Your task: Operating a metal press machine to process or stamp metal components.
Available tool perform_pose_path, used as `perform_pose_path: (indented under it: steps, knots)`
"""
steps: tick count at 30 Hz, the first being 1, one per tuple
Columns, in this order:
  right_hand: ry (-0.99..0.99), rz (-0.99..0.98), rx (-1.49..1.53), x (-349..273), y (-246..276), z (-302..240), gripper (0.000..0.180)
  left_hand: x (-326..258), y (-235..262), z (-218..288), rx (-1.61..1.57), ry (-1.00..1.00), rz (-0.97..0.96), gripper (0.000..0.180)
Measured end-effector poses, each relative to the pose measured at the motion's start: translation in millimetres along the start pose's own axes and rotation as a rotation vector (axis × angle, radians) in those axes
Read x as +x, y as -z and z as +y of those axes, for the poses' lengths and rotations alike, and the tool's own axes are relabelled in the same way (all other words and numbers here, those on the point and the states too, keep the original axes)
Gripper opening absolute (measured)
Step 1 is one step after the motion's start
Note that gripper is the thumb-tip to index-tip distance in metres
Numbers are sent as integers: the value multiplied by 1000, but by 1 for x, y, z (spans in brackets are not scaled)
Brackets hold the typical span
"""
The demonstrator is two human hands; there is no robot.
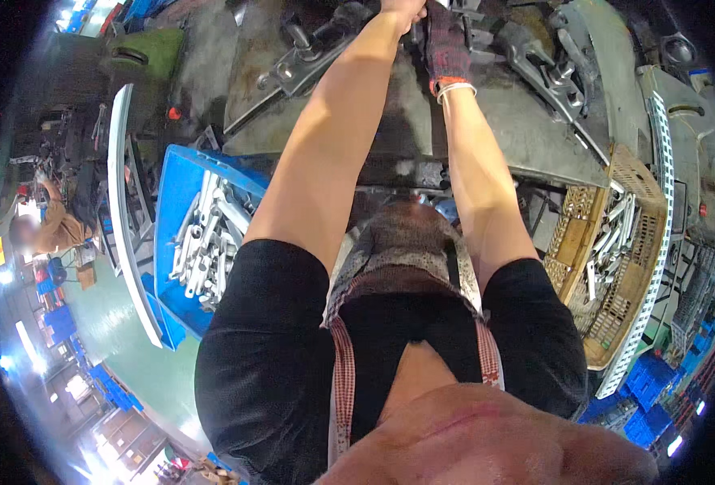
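Observation:
Both my arms reach forward to the far edge of a dark metal bench [273, 117]. My bare left hand [406, 10] is cut off by the top of the picture, and its fingers do not show well enough to read. Close beside it, my right hand [448, 50] wears a dark knitted glove with a red-orange cuff; its fingertips also lie beyond the top edge. Whatever either hand holds is hidden. Heavy metal clamp fixtures stand on each side of the hands, a left fixture [302, 58] and a right fixture [547, 74].
A blue bin [164, 222] of silvery wrenches [210, 242] stands at my left, near a white rail [118, 178]. At my right, a tan slatted crate [647, 263] holds more wrenches [614, 242]. Another person [60, 222] works far left beyond the green floor [119, 323].

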State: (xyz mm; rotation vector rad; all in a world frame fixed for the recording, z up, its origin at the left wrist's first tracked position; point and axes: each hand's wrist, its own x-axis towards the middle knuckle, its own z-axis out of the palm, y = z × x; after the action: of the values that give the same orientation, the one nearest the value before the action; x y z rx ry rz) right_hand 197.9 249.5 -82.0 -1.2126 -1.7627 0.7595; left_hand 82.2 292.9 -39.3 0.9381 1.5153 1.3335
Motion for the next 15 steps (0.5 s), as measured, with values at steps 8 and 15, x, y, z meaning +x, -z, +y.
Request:
perform_pose_path:
  steps: [8,15]
  knots:
    - [-56,-66,-359,-22,13,15,44,-19,-1,8,699,-266,86,61]
    - [-19,-64,-87,-14,21,8,47,-8,-3,4,717,-409,180,64]
